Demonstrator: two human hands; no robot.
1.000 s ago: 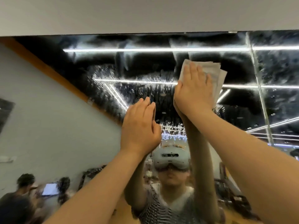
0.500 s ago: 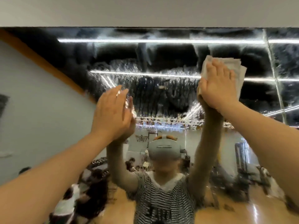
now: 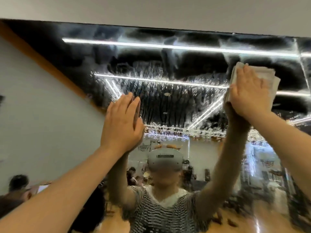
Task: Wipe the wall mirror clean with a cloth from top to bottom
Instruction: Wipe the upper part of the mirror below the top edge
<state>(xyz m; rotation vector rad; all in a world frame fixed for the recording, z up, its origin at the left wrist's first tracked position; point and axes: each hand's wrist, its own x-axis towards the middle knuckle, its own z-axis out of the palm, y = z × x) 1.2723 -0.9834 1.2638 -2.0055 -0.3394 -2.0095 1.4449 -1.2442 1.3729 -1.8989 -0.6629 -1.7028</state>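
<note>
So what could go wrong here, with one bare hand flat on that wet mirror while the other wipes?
1. The left hand lies bare on the mirror and may leave prints on the glass.
2. Droplets run down below the wiped band, so they could streak unless the cloth follows them down.
3. The right hand only presses the folded cloth flat; it might slip on wet glass.

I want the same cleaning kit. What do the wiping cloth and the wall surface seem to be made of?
The cloth under the right hand looks like soft, matte white fabric or thick paper towel, folded in layers; which one is unclear. The mirror is glossy glass: it reflects ceiling lights sharply and carries droplets and hazy smears.
</note>
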